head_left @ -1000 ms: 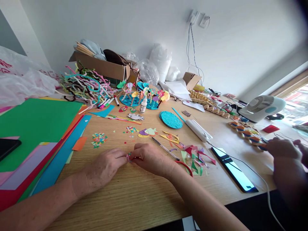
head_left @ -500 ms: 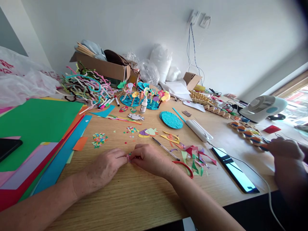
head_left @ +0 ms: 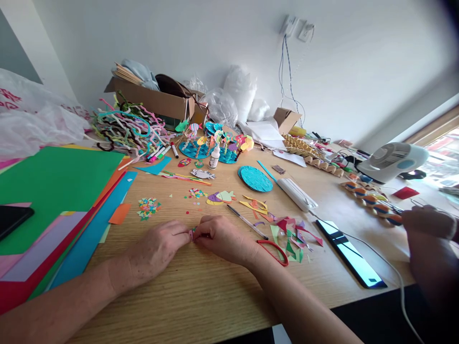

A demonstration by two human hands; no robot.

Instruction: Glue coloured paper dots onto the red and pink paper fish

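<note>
My left hand [head_left: 159,246] rests on the table with its fingertips closed on the left edge of a small pink paper cutout [head_left: 191,234]. From the other side, my right hand [head_left: 222,236] pinches the same cutout. Most of it is hidden by the fingers; a green bit shows near its top. Beyond the hands lie small piles of confetti [head_left: 196,193] and paper fish [head_left: 220,197] in purple and pale green. A pen [head_left: 247,221] and red-handled scissors [head_left: 274,252] lie near my right forearm, the scissors partly covered by it.
Stacked coloured paper [head_left: 64,186] covers the left side. A glue bottle [head_left: 214,156] stands before blue discs with paper fish. To the right are paper scraps [head_left: 294,236], a power strip [head_left: 297,194], a phone [head_left: 349,253] and its cable. Another person's hand [head_left: 428,222] is at far right.
My hands and the pink cutout stay almost where they were. The other person's hand at far right has shifted slightly to the right.
</note>
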